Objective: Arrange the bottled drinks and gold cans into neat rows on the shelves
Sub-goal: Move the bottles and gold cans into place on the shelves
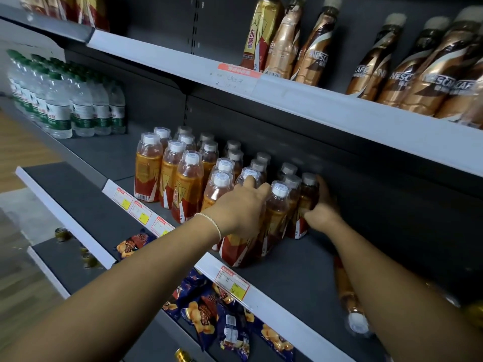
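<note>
Inspecting the middle shelf: the orange drink bottles stand in fairly neat rows at its left. The left hand rests atop the rightmost cluster, fingers curled loosely over the caps; the right hand wraps a dark rear bottle, gripping it. One fallen bottle lies on its side nearby, beside the right forearm. Gold cans sit scattered on a lower shelf (barely visible). Judged roughly half done: stragglers and cans remain.
</note>
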A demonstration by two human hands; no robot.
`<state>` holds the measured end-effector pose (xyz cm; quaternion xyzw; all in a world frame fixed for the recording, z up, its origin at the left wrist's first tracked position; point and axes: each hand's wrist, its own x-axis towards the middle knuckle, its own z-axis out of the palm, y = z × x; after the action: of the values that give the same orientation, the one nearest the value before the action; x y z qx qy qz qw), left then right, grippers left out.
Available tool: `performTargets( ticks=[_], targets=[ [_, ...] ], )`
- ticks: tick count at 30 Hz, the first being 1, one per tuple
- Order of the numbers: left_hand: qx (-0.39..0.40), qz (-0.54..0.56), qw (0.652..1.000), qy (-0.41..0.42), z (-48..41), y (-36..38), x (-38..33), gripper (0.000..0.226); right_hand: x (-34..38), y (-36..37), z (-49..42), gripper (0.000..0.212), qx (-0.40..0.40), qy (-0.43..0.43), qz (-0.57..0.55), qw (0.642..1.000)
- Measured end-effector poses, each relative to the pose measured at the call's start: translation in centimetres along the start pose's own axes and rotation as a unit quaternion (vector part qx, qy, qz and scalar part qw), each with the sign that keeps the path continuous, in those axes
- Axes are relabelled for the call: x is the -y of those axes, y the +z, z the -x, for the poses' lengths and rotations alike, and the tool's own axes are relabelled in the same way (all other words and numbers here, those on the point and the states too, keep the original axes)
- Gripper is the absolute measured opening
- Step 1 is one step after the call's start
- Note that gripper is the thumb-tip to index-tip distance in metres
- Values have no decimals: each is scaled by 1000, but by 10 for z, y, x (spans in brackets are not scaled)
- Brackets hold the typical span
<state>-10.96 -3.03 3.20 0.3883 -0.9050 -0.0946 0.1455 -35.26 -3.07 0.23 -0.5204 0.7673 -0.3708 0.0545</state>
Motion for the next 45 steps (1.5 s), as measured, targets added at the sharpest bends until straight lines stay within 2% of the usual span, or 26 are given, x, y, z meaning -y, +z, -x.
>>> performTargets(
  ticks=[3,5,7,10,14,18,21,23,27,32,36,39,42,45],
  targets=[
    [6,-11,1000,-17,2,-2,-6,72,0,-12,8,95,48,-16,-20,999],
    [21,-25,999,-36,2,-6,-13,70,-4,-20,16,88,50,-30,-39,998],
    [29,-75,995,-52,1,-11,-23,67,-12,-28,23,85,67,-31,-32,997],
    [24,-183,980,-77,1,-18,-42,61,-26,-49,30,98,111,15,8,994],
    [-25,-269,960,-70,1,-12,-84,50,-48,-87,50,80,119,23,38,992],
    [-49,-197,979,25,-9,13,-145,50,-71,-141,90,56,129,22,41,991],
    [-7,-89,990,106,-20,39,-195,42,-91,-187,129,40,146,12,52,988],
    [18,-44,988,149,-25,57,-232,40,-107,-219,155,32,137,13,60,989],
    [46,6,975,216,-28,90,-305,34,-144,-276,201,30,119,38,54,991],
    [62,49,962,263,-27,113,-394,46,-201,-344,248,29,87,73,53,992],
    [26,75,942,327,-21,128,-464,33,-245,-391,278,24,14,99,62,993],
    [-12,83,931,356,-19,138,-512,39,-277,-419,293,16,-73,107,57,990],
    [15,67,930,362,-24,148,-556,40,-308,-444,301,26,-147,131,115,974],
    [62,46,935,346,-39,159,-593,47,-336,-468,305,37,-173,160,234,943]
  ],
)
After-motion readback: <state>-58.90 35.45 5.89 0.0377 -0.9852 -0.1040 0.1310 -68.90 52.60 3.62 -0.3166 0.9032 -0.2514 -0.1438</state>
